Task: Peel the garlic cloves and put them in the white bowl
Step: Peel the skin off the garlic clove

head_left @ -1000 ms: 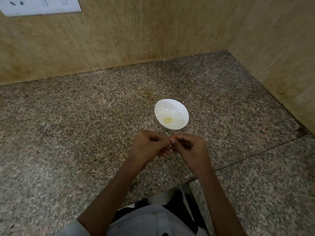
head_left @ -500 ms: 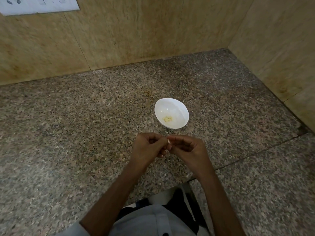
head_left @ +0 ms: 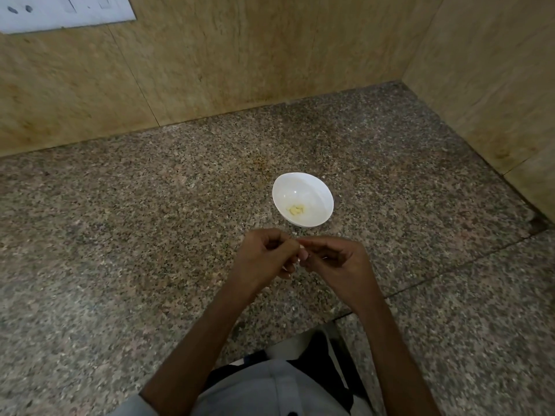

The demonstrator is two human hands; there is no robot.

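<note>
Granite countertop (head_left: 135, 235), speckled brown-grey, runs into a corner of beige stone wall (head_left: 225, 55).

Grip: left hand (head_left: 264, 256) and right hand (head_left: 339, 262) meet fingertip to fingertip just above the counter, near the person's edge. Both have fingers curled in, thumb and forefinger tips pressed together on one small garlic clove (head_left: 302, 253). Only a pale whitish sliver of it shows between the fingertips; the rest is hidden, so I cannot tell how much skin is on it. Both hands pinch it, neither is loose.

Outward: white bowl (head_left: 300, 187) sits on the counter just beyond the hands, apart from them, upright, round and glossy. A little clump of peeled garlic (head_left: 295, 209), pale yellow, lies at its bottom. Nothing stands between the hands and the bowl.

Around:
- rusty stain (head_left: 259, 165) on the counter just behind the bowl, to its left
- slab seam (head_left: 450, 265) runs diagonally across the counter on the right side, passing under the right forearm
- side wall (head_left: 495, 70) closes off the right, same beige stone
- white switch plate (head_left: 60, 10) on the back wall, top left, cut by the frame
- grey shirt (head_left: 270, 391) at the bottom edge, between the two forearms, with dark clothing (head_left: 324, 349) just above it
</note>
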